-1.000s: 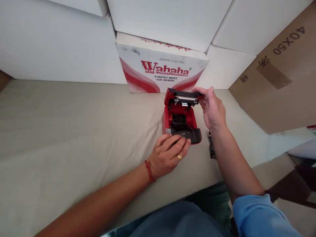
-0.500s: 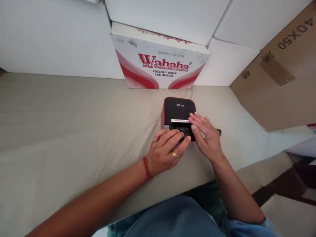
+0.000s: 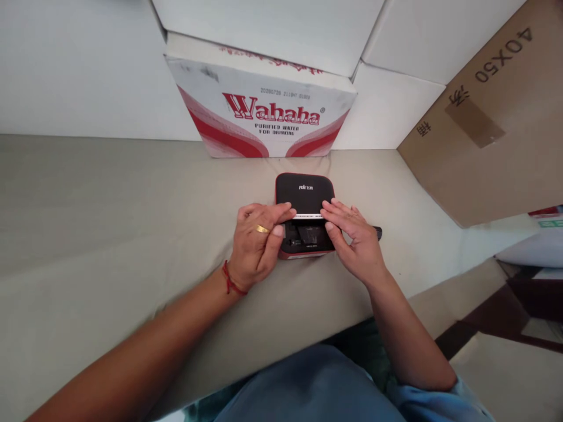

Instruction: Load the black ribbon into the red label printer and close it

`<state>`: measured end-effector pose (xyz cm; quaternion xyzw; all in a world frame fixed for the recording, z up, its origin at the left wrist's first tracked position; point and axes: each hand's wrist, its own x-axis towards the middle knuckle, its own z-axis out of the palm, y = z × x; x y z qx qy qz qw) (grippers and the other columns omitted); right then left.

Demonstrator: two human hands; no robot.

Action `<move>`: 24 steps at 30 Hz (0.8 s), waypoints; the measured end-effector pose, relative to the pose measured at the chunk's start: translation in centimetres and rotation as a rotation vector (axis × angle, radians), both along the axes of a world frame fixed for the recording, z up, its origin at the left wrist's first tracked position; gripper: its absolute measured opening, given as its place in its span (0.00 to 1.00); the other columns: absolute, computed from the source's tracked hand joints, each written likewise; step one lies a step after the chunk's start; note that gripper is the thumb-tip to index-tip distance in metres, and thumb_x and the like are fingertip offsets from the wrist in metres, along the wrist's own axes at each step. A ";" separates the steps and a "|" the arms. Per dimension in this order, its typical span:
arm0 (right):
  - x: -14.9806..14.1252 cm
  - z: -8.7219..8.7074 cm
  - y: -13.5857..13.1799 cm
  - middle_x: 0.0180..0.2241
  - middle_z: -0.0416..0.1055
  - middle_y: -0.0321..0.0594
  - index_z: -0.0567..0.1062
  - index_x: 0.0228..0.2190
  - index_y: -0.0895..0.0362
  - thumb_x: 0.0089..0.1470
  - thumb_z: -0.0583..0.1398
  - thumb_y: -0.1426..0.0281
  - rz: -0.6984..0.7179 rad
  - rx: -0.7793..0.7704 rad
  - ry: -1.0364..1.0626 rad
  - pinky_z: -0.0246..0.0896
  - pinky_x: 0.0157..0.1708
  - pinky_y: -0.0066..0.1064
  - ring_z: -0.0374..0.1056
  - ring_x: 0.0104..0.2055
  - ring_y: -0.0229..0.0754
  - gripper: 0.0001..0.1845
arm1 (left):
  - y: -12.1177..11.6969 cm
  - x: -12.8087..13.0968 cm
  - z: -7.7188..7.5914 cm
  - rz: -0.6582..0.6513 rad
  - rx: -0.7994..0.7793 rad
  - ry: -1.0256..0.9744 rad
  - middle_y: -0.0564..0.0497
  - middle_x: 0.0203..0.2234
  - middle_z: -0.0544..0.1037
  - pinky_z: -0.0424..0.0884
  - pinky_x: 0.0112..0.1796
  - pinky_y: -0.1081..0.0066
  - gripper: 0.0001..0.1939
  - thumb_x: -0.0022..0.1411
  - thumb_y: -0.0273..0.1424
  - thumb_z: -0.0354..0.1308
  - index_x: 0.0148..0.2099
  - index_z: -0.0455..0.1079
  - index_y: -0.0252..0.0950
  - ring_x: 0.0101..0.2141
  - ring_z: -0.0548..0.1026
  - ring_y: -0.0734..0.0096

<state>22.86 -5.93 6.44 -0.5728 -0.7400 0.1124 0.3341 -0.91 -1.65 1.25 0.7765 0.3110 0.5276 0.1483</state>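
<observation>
A small black-and-red device (image 3: 303, 196) with a rounded black top lies on the table. A white label strip runs along the front edge of that top, and an open black recess (image 3: 308, 235) shows in front of it. My left hand (image 3: 259, 237), with a gold ring and a red cord at the wrist, grips the left side near the strip, fingers on the top and thumb lower. On the right side, my right hand (image 3: 354, 237) rests fingers on the top, thumb by the recess. A black part (image 3: 377, 232) sticks out behind my right hand.
Behind the device stands a white-and-red water carton (image 3: 264, 111), against white boxes (image 3: 79, 70). A brown cardboard box (image 3: 484, 129) leans at the right. Pale cloth covers the table (image 3: 109, 234), whose front edge runs close to my body.
My left hand has moved from over the recess to the left side of the device, uncovering the recess. My right hand stays at the right side. The view has shifted slightly right.
</observation>
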 end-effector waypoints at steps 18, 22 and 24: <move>-1.0 -2.7 -5.8 0.60 0.84 0.45 0.81 0.61 0.48 0.71 0.61 0.74 0.052 0.319 -0.061 0.67 0.73 0.56 0.76 0.68 0.50 0.21 | 2.6 0.4 -3.1 -0.459 -0.806 -0.624 0.56 0.82 0.53 0.42 0.80 0.40 0.51 0.60 0.40 0.72 0.79 0.52 0.63 0.83 0.45 0.48; -1.3 -2.8 -5.6 0.59 0.85 0.45 0.81 0.59 0.49 0.69 0.62 0.75 0.042 0.344 -0.072 0.65 0.74 0.55 0.77 0.67 0.49 0.21 | 2.3 0.4 -3.3 -0.479 -0.823 -0.612 0.57 0.83 0.50 0.38 0.81 0.41 0.55 0.59 0.41 0.73 0.80 0.47 0.64 0.83 0.42 0.49; -1.4 -2.7 -5.5 0.58 0.85 0.44 0.81 0.59 0.50 0.69 0.62 0.76 0.035 0.362 -0.085 0.63 0.75 0.53 0.78 0.66 0.47 0.21 | 2.2 0.4 -3.3 -0.484 -0.836 -0.600 0.57 0.83 0.49 0.38 0.81 0.41 0.55 0.61 0.43 0.73 0.81 0.45 0.64 0.83 0.41 0.49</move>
